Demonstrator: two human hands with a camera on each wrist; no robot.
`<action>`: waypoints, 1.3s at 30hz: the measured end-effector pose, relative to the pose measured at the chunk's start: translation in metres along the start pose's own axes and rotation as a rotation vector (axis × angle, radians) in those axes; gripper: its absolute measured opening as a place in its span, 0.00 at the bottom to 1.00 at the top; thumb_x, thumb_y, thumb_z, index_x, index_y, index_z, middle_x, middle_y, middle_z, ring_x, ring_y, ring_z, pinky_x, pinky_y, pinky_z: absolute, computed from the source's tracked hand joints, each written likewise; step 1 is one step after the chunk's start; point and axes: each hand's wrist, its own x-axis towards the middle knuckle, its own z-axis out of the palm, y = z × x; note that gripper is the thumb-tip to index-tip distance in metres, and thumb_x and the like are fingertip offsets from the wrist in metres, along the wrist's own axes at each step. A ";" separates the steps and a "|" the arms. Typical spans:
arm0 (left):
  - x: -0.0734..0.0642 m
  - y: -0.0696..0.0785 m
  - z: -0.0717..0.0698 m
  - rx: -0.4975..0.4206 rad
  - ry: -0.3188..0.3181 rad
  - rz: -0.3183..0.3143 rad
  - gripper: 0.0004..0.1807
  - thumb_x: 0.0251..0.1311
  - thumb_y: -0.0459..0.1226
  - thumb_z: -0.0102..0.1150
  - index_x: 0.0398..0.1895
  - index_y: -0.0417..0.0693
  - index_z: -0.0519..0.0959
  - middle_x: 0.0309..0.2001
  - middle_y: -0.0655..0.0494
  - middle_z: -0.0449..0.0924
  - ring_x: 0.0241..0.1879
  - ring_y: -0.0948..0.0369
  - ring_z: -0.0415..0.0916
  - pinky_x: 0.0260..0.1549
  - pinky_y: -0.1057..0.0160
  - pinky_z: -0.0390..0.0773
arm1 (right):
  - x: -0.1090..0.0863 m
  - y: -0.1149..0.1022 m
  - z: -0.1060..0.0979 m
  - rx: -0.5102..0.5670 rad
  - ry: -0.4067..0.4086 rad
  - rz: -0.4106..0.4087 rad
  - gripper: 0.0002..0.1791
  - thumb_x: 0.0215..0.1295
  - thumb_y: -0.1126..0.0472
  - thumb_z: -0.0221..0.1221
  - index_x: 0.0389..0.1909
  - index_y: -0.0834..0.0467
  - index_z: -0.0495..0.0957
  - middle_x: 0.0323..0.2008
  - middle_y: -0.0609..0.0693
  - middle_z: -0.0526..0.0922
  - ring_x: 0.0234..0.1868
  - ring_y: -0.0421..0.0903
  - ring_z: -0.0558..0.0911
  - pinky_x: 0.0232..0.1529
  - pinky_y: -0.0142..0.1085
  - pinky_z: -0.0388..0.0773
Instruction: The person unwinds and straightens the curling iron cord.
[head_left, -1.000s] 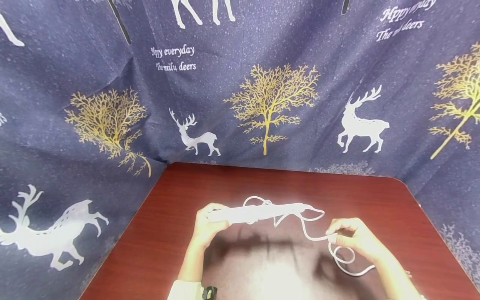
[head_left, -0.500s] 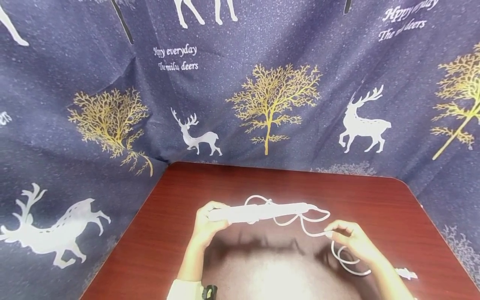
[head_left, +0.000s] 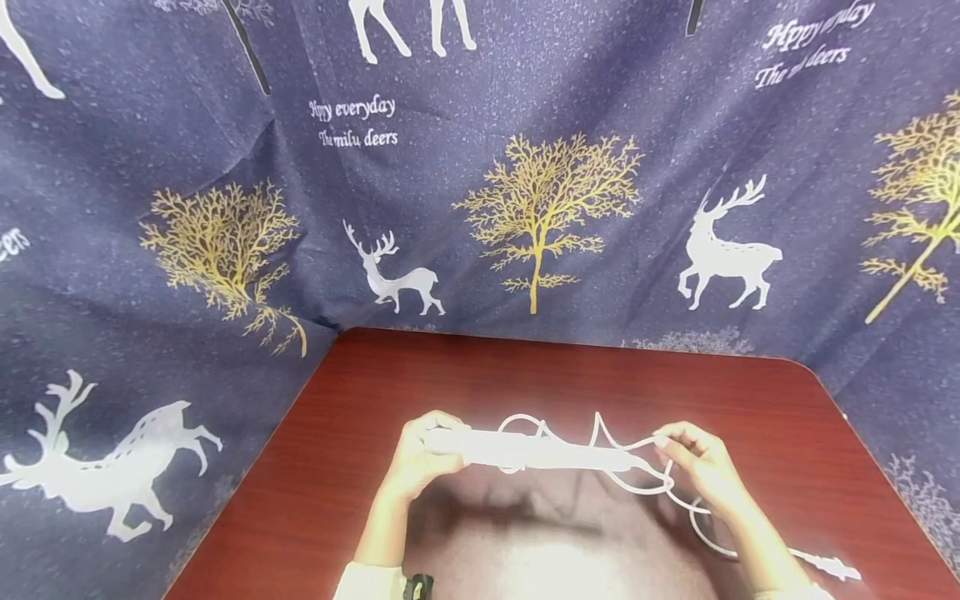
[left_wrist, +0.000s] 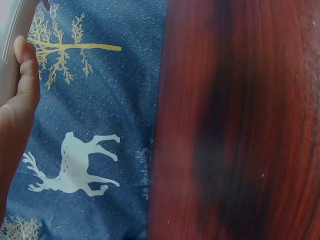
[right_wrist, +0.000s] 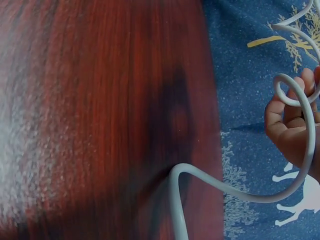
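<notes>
My left hand (head_left: pixel 427 458) grips the wide end of a long white corded device (head_left: pixel 540 451), thumb below and fingers over the top. The glare washes out its details; a step in its outline marks where it narrows towards the cord end. In the left wrist view only part of the device (left_wrist: pixel 11 45) shows, against the thumb. My right hand (head_left: pixel 697 458) pinches the white power cord (head_left: pixel 643 488) between thumb and fingertips, just right of the device. Loops of cord hang behind and beyond the device. In the right wrist view the cord (right_wrist: pixel 250 196) curls past the fingers and down.
The cord's plug end (head_left: pixel 836 567) lies to the right of my right forearm, over the reddish-brown table (head_left: pixel 450 358). A dark blue cloth (head_left: pixel 600 100) with printed deer and trees hangs behind and at the sides.
The device's cord end has dipped so that it tilts slightly down to the right. My right hand has risen a little with the cord, and the plug has shifted right into fuller view.
</notes>
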 end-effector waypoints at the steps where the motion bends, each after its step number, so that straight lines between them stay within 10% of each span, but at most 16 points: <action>1: 0.000 0.002 0.001 -0.002 -0.016 0.008 0.19 0.26 0.13 0.60 0.29 0.28 0.72 0.30 0.40 0.75 0.27 0.55 0.73 0.21 0.59 0.74 | 0.000 0.008 -0.002 0.012 0.009 -0.013 0.07 0.56 0.69 0.52 0.36 0.66 0.73 0.22 0.56 0.75 0.23 0.48 0.74 0.22 0.34 0.70; 14: -0.001 0.008 0.006 0.019 -0.101 -0.028 0.18 0.28 0.15 0.59 0.30 0.26 0.71 0.27 0.39 0.75 0.23 0.59 0.73 0.18 0.60 0.74 | 0.007 0.070 -0.036 0.269 0.047 -0.077 0.12 0.57 0.77 0.47 0.42 0.73 0.68 0.27 0.60 0.75 0.28 0.50 0.75 0.29 0.36 0.73; 26: -0.003 0.003 0.008 0.093 -0.099 -0.001 0.18 0.28 0.17 0.61 0.30 0.29 0.73 0.26 0.38 0.75 0.22 0.60 0.72 0.16 0.61 0.73 | 0.003 -0.003 -0.026 0.296 0.000 -0.128 0.11 0.57 0.75 0.47 0.41 0.71 0.70 0.26 0.57 0.75 0.29 0.48 0.74 0.28 0.33 0.70; 33: -0.003 -0.003 0.010 0.083 -0.079 -0.033 0.19 0.27 0.17 0.61 0.31 0.30 0.73 0.26 0.41 0.76 0.22 0.59 0.72 0.17 0.61 0.73 | -0.001 -0.074 0.002 0.127 -0.022 -0.128 0.07 0.56 0.76 0.48 0.34 0.66 0.72 0.23 0.53 0.76 0.27 0.43 0.75 0.28 0.29 0.69; 39: -0.006 -0.007 0.008 0.053 -0.020 -0.057 0.18 0.28 0.17 0.60 0.30 0.29 0.73 0.27 0.40 0.75 0.23 0.58 0.73 0.19 0.59 0.74 | -0.008 -0.087 0.007 0.076 -0.113 -0.139 0.16 0.52 0.82 0.45 0.32 0.61 0.73 0.26 0.51 0.76 0.29 0.42 0.76 0.32 0.28 0.71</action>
